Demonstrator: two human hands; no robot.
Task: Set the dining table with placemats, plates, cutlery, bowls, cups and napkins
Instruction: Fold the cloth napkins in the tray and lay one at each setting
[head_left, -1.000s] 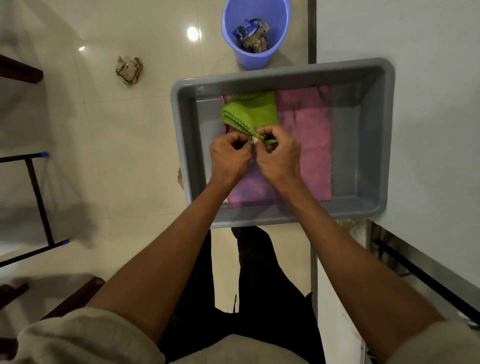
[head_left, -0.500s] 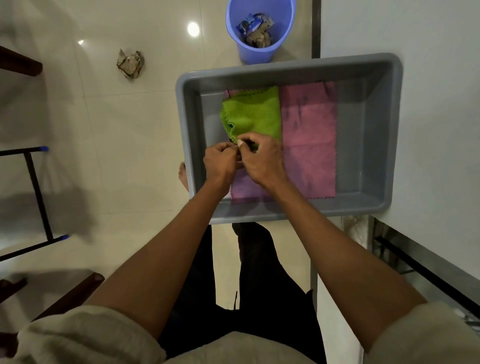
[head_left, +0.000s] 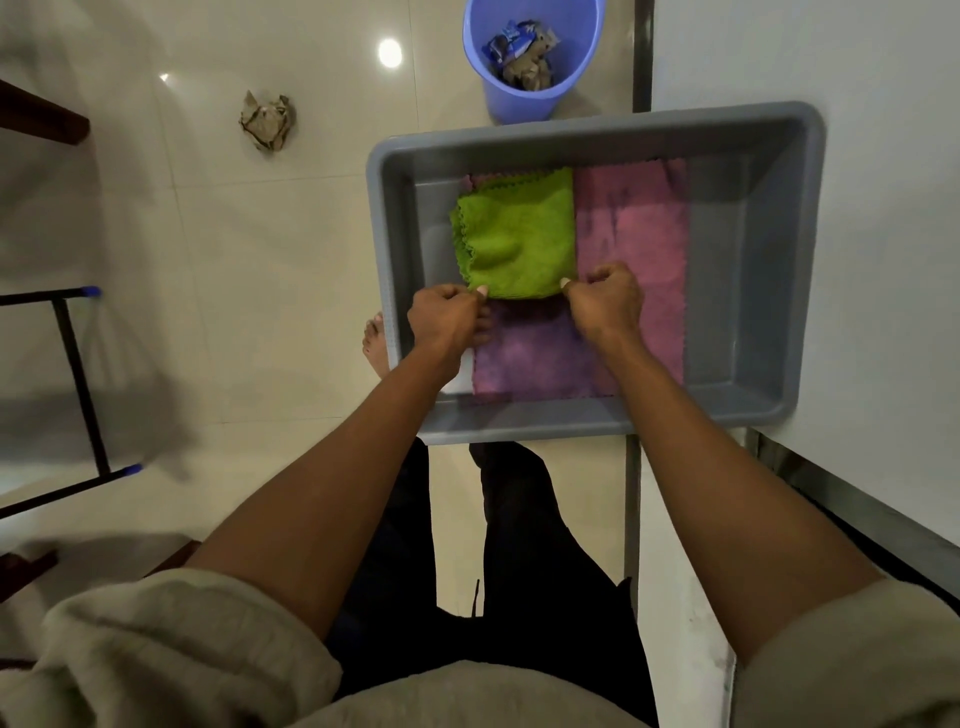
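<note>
A: Where is the cloth right now?

B: The green napkin (head_left: 519, 239) lies folded in the grey tub (head_left: 763, 260), on top of a pink cloth (head_left: 634, 228) that covers much of the tub's floor. It sits toward the tub's left side, its scalloped edges along the left and far sides.

A: And the hands?

B: Both are at the napkin's near edge. The left hand (head_left: 447, 319) pinches the near left corner, thumb on top and fingers curled under. The right hand (head_left: 605, 299) pinches the near right corner in the same way, knuckles bent into a loose fist around the fabric.

A: Is the napkin lifted?

B: I cannot tell for certain; it looks flat against the pink cloth, with a small bump near its middle.

A: Where does the tub stand?

B: On the white tabletop (head_left: 857, 156), with its left part hanging out past the tabletop's edge over the tiled floor (head_left: 234, 260). The pink cloth below reaches to the tub's near wall and looks more purple in the shadow under the arms.

A: Anything else around?

B: A blue bucket (head_left: 519, 98) stands on the floor just beyond the tub's far wall, with crumpled wrappers inside. A ball of crumpled paper (head_left: 267, 122) lies on the floor well to the left of it. A black metal frame (head_left: 78, 374) with blue end caps stands at the left edge. One bare foot (head_left: 375, 340) shows beside the tub's left wall, and the person wears pale rolled sleeves and dark trousers.
</note>
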